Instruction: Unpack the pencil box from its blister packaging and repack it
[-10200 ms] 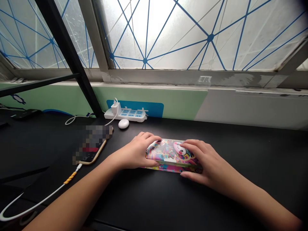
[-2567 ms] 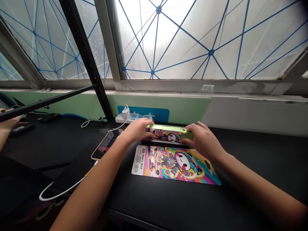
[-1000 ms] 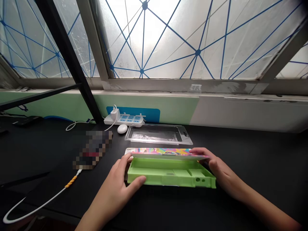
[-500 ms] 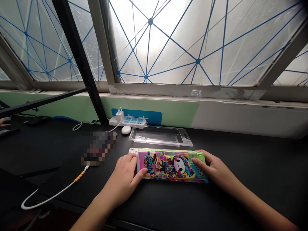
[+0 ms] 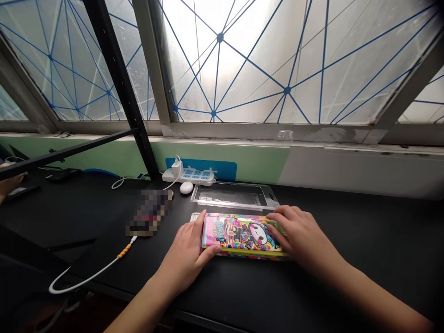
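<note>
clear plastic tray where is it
In the head view the tray lies on the black desk, behind the pencil box and in front of the power strip.

- The pencil box [image 5: 243, 235] lies on the black desk [image 5: 364, 263], on top of a printed card [image 5: 196, 216] whose edge shows at the box's left end.
- The left hand [image 5: 183, 259] is at the box's left end; the right hand [image 5: 305, 231] lies over its right end.
- A clear plastic blister tray [image 5: 233, 196] lies just behind the box.
- A power strip [image 5: 189, 175] stands behind the tray, against the wall [image 5: 253, 159].
- A small oval case [image 5: 186, 187] lies before the strip, left of the tray.
- A smartphone [image 5: 150, 213] lies left of the box, with a charging cable [image 5: 93, 278] running forward from it.
</note>
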Available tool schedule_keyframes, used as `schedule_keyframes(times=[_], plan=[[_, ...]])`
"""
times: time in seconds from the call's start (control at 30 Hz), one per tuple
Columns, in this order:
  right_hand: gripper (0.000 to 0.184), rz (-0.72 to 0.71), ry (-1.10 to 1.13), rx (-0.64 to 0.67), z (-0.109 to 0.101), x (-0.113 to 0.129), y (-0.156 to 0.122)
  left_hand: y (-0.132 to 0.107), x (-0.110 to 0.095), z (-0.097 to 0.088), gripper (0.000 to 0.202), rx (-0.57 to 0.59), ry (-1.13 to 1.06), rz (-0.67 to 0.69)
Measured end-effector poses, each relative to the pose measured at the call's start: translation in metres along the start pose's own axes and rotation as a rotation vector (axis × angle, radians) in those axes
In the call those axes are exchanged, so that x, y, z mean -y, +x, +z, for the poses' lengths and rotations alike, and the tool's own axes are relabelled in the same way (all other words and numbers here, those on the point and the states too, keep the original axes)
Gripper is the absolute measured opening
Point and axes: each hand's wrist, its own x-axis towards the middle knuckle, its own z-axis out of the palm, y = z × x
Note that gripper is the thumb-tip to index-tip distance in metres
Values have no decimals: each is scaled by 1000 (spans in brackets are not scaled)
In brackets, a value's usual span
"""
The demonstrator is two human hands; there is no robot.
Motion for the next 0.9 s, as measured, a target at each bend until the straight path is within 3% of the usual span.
schedule_keyframes(times=[0.2, 0.43, 0.6, 0.7, 0.8, 0.9], plan=[[21, -121, 142, 21, 21, 43, 32, 2, 2, 1, 91, -16, -8, 16], [28, -113, 109, -104, 31, 54, 50, 7, 2, 0, 92, 7, 47, 118], [29, -149, 80, -233, 23, 59, 47, 6, 3, -8, 93, 11, -131, 35], [24, -201, 57, -299, 17, 58, 43, 6, 4, -17, 74, 37, -301, -68], [20, -325, 1, -363, 4, 58, 34, 10, 6, -25, 67, 92, -323, -55], [24, -461, 24, -297, -20, 64, 17, 18, 10, -29, 65, 130, -274, -34]])
